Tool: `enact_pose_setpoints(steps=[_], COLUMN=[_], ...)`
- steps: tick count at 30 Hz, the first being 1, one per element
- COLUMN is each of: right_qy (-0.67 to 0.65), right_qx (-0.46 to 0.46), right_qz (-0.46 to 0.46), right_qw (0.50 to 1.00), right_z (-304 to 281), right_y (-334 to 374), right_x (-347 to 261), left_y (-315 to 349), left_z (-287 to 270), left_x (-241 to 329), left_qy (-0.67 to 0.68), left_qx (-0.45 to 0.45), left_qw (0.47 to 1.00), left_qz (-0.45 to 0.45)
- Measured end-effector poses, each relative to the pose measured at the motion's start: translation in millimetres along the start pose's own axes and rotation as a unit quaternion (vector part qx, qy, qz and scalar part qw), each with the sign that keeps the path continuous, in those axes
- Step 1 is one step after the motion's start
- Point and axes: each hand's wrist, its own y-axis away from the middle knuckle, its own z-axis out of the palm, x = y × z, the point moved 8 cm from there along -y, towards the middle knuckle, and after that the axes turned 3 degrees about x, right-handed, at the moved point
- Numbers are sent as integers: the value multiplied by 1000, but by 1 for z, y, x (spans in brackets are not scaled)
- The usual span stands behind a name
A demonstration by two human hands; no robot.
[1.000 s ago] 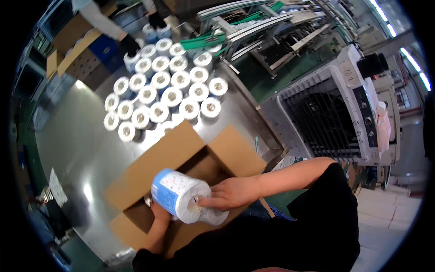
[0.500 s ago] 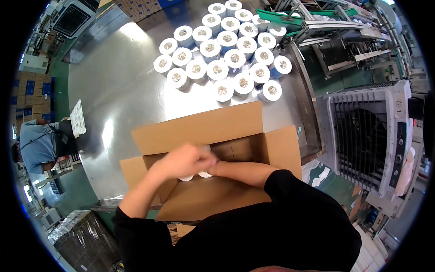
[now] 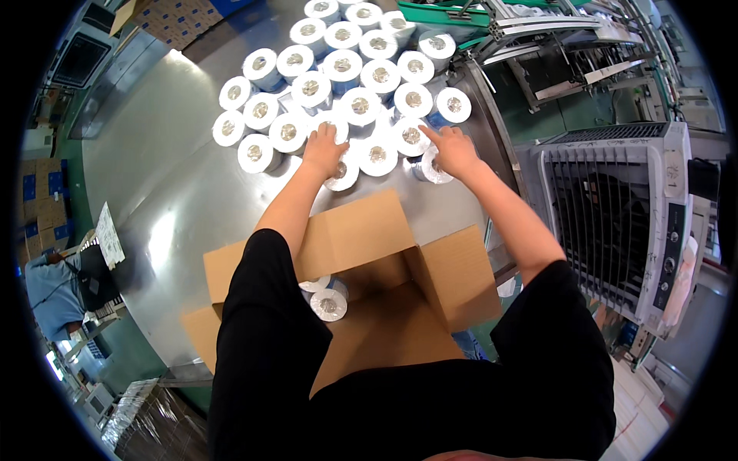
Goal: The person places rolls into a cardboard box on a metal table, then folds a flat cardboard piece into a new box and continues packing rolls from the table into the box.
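White rolls in shiny clear wrap with bluish sides, which look like paper rolls (image 3: 310, 88), stand in a cluster on the metal table. At the cluster's near edge, my left hand (image 3: 324, 150) reaches over the rolls, its fingers extended and touching a roll top. My right hand (image 3: 453, 146) lies over rolls at the near right corner, fingers outstretched, one touching a roll top. Between me and the rolls is an open cardboard box (image 3: 461, 276), flaps spread. Inside it, at the left, a wrapped roll (image 3: 329, 305) shows beside another; my left sleeve hides part of the box.
The metal table (image 3: 146, 200) has a raised edge on the right. Beyond that edge stand a large air cooler (image 3: 607, 223) and a metal conveyor frame (image 3: 538, 46). A person in blue (image 3: 54, 292) is at far left, near stacked cartons (image 3: 42, 200).
Both hands have left the box and reached forward, apart, to the standing rolls. The whole view has shifted, and rolls inside the box now show more plainly.
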Motion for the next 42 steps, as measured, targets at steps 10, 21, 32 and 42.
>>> enact_pose_setpoints(steps=[10,21,32,42], right_qy=[-84,-379,-245,75], right_qx=[-213,96,22,-303], right_qz=[-75,49,-400,-189], right_qw=[970,919,883,931], right_z=[95,-29,-191,123], right_y=[-16,94,237,208], right_x=[18,60,-185,-209], left_y=[13,214,238,253], left_z=[-16,-258,-44,78], left_x=[-6,-43,154,171], left_qy=[108,556,660,125], left_qx=[-72,206,54,-229], left_qw=[991,786,744,965], left_qz=[-13,-173,-90,-8])
